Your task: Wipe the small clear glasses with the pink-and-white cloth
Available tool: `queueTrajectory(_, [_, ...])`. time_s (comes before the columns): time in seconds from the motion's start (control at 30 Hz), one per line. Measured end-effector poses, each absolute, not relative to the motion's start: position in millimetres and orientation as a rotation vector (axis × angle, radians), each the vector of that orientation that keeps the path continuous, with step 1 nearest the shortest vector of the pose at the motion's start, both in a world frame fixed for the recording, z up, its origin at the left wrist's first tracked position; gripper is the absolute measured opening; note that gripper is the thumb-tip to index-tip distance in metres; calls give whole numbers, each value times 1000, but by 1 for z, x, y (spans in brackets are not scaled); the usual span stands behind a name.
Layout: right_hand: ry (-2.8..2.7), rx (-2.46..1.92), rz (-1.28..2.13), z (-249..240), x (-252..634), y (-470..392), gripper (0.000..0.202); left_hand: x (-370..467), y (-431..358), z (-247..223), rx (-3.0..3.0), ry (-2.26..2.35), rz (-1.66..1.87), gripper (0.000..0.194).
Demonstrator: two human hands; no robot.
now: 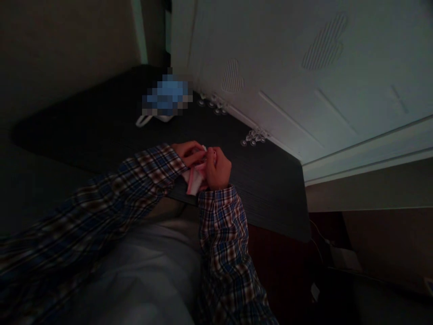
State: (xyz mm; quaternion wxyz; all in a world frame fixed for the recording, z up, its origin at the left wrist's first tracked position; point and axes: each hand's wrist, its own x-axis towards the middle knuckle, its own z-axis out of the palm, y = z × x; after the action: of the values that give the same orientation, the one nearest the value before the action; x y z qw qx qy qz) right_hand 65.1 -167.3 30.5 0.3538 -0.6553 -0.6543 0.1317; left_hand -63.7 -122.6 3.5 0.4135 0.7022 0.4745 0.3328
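- The table [270, 194] is dark and runs beneath everything; towards its far side, on the left, lies a blue item [167, 95], pixelated, with a pale loop [145, 119] beside it.
- The left hand [189, 151] comes in with its fingers bent and pinching the upper left part of the cloth.
- The cloth [194, 180], pink and white, is bunched between both hands at the table's near edge, a flap hanging below the fingers. It looks light, soft and limp, unlikely to break or slip; it would probably sag wherever unsupported, so two edges or corners make the best holds.
- The right hand [219, 169] is curled closed, thumb against fingers, gripping the cloth's upper right part.
- Clear pieces [253, 136] sit farther right, by the white panel [287, 90].
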Motion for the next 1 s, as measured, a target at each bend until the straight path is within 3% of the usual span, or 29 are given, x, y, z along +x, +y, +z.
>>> queueTrajectory(0.47, [-1610,-1645,341,24,64,-168,42,-64,-120,-6,1807,1137,855,43])
queueTrajectory(1.0, [-1594,-1662,293,26,64,-167,38,-64,-126,-2,1761,1084,919,37])
